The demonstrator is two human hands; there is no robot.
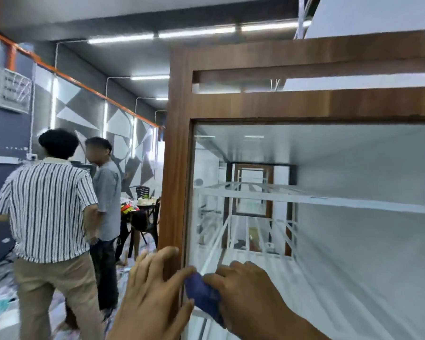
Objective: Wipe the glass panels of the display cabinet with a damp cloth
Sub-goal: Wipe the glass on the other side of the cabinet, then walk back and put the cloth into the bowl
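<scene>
The display cabinet has a brown wooden frame (176, 168) and a large glass panel (329, 217) through which white shelves show. A dark blue cloth (203, 294) is bunched at the panel's lower left corner. My right hand (250, 295) grips the cloth against the glass there. My left hand (155, 290) is spread beside it, fingers straight, its fingertips touching the cloth and lying over the wooden frame's edge.
Two people stand close on the left: one in a striped shirt (47, 209) and one in a grey shirt (107, 200). Behind them stand a table (142, 207) with items and dark chairs. Papers litter the floor (0, 303).
</scene>
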